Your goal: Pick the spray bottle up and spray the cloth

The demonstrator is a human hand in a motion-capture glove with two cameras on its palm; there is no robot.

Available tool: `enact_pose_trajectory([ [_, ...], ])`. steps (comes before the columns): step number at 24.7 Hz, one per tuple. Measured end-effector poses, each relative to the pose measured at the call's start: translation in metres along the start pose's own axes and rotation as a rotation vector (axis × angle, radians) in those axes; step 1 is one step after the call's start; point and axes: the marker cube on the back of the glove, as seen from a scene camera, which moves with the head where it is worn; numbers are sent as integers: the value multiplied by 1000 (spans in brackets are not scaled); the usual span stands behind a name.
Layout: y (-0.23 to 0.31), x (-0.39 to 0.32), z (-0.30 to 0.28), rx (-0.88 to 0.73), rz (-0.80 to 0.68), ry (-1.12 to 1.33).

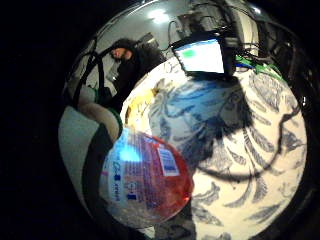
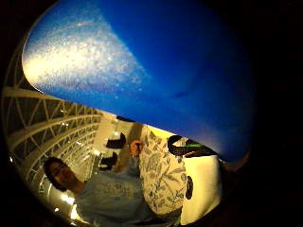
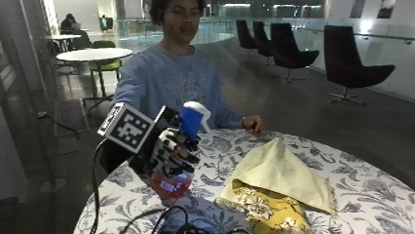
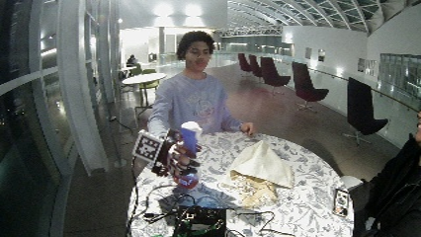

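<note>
Spray bottle: middle hidden behind gloved right hand; label text unreadable. Counter: near edge cut off by frame.

- One spray bottle with a blue head and reddish base was there, gripped by the one gloved right hand.
- One bare hand rested on the table's far edge.
- One yellow cloth lay on the table, on one yellow flowered cloth.
- One round table with a leaf-patterned cover stood there.
- One phone lay near the table's edge.
- Four dark chairs stood along the glass wall.
</note>
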Motion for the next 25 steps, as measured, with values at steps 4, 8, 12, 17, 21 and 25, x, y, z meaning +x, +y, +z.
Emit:
enact_pose_trajectory([
  [4, -5, -34, 10, -189, -7, 117],
  [8, -10, -56, 25, -376, 27, 229],
  [12, -18, -65, 40, -453, 48, 288],
  [17, -25, -74, 56, -505, 85, 342],
  [21, -26, -84, 64, -561, 82, 393],
  [25, -28, -88, 70, -591, 93, 438],
])
